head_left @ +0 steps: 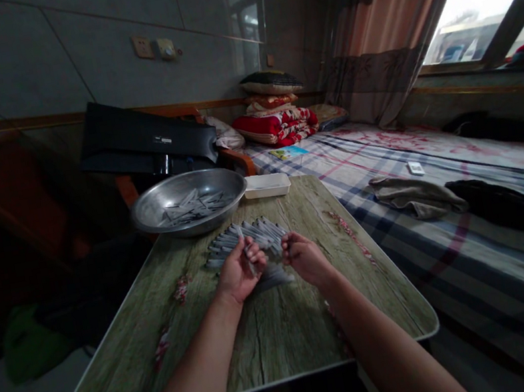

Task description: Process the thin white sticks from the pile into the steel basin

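Note:
My left hand [242, 270] is closed around a slim, pale, see-through tube like a pen barrel [241, 232], which points up and away from me. To its right, my right hand [304, 257] has its fingers pinched together; whatever they hold is too small and dark to make out. Just beyond both hands lies a pile of similar clear tubes [222, 240] with dark ends, side by side on the table. A few more tubes [274, 278] lie between and below my hands, partly blurred. The two hands are apart.
A wide steel basin [144, 220] with many loose clear tubes stands at the table's back left. Beside it is a white plastic tray [268, 186]. The wood-patterned table [279, 348] has a pale rim. A bed [361, 158] with clothes adjoins on the right; a monitor [145, 139] stands behind.

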Available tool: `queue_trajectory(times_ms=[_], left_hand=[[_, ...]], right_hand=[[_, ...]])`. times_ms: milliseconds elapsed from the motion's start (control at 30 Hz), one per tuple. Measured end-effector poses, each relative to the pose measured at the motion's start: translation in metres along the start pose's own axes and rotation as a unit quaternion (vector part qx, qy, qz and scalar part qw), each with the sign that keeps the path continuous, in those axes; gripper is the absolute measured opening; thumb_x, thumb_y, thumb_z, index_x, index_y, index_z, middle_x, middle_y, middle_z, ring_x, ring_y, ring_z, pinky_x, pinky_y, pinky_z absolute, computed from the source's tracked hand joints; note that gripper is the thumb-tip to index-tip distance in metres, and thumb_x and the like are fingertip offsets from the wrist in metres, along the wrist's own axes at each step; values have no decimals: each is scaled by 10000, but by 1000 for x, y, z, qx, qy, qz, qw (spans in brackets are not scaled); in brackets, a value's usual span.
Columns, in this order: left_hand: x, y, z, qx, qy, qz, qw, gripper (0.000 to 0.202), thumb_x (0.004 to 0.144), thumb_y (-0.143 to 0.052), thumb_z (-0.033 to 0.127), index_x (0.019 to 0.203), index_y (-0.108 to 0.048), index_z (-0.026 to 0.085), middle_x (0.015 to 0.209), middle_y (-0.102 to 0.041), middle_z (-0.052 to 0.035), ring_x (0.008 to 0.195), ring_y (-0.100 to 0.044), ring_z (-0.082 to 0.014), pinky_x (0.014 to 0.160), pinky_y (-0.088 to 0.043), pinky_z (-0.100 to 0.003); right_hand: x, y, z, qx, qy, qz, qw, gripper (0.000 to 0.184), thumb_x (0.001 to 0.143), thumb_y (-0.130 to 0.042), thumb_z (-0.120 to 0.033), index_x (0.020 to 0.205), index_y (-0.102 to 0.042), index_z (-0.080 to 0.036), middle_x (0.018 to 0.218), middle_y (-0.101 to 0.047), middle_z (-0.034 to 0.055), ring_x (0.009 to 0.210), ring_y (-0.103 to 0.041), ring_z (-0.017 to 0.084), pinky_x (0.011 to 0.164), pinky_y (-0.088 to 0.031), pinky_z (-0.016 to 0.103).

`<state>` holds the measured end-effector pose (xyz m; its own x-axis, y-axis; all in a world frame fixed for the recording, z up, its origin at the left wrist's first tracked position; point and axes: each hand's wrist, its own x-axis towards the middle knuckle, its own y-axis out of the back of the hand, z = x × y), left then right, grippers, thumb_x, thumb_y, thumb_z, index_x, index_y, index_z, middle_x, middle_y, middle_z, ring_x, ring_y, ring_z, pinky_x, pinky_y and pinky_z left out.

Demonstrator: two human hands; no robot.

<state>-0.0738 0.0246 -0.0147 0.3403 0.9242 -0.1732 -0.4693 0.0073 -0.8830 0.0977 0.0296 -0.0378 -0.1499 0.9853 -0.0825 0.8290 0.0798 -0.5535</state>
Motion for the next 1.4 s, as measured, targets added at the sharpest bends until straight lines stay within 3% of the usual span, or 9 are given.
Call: queue_trajectory(times_ms=[100,233,400,533,667,833,1000,1167,1400], left_hand=[[-2,-2,-2,-39,55,9,998,197,1013,-443,154,907,-608,141,612,-472,45,416,-419,-32,394,-380,-111],[2,-5,-12,-37,59,71,995,248,1013,-384,132,997,-632,120,811,-690,-74,670,-694,-127,647,-610,-245],[5,-3,-19,-35,65,37,997,288,1011,-389,149,1147,-635,84,1038,-755,-156,1025,-741,-238,915,-598,-366],[7,5,-24,-46,101,22,994,286,1010,-402,152,1135,-651,87,905,-769,-121,834,-764,-192,817,-609,-305],[10,8,-29,-54,99,40,993,266,992,-439,127,1110,-677,128,839,-764,-67,694,-738,-136,728,-593,-224],[13,8,-31,-8,67,40,997,248,965,-487,123,1094,-697,147,893,-771,-85,860,-757,-196,810,-600,-292],[15,9,-29,-33,52,48,997,236,950,-483,94,998,-712,122,898,-765,-103,836,-751,-184,780,-601,-280],[11,-1,-28,-83,44,69,993,271,950,-435,64,981,-702,99,952,-755,-130,884,-749,-190,815,-613,-301],[0,-15,-18,-54,72,134,987,180,969,-480,82,884,-635,117,707,-645,-36,526,-619,-85,484,-529,-169]], right_hand=[[3,1,3,1,48,8,999,267,518,-553,-74,752,-557,-203,709,-574,-35,624,-548,116,579,-430,231],[4,1,7,-101,142,51,983,186,637,-571,-143,797,-535,-230,750,-615,-19,692,-601,157,683,-500,293],[-5,-4,6,-350,315,116,875,163,833,-481,-173,928,-603,-225,933,-707,50,901,-661,197,875,-509,356],[-10,-12,12,-463,356,54,810,284,880,-425,-140,1052,-636,-221,1060,-727,78,1063,-662,211,1000,-464,392],[-8,-15,20,-566,334,-3,754,396,837,-500,-122,1189,-649,-222,1201,-717,88,1346,-513,271,1203,-168,540],[-5,-14,22,-578,312,-10,754,533,800,-539,-109,1301,-622,-268,1353,-662,61,1439,-386,294,1207,-98,562],[-2,-7,21,-550,327,10,768,481,787,-539,-131,1232,-667,-258,1395,-609,73,1372,-436,288,1188,-236,505],[-1,0,20,-473,345,19,810,395,853,-457,-159,1188,-653,-230,1354,-567,108,1300,-491,267,1136,-358,459],[2,6,18,-467,370,78,800,269,928,-431,-238,1089,-645,-210,1195,-572,118,1179,-530,262,1079,-396,469]])
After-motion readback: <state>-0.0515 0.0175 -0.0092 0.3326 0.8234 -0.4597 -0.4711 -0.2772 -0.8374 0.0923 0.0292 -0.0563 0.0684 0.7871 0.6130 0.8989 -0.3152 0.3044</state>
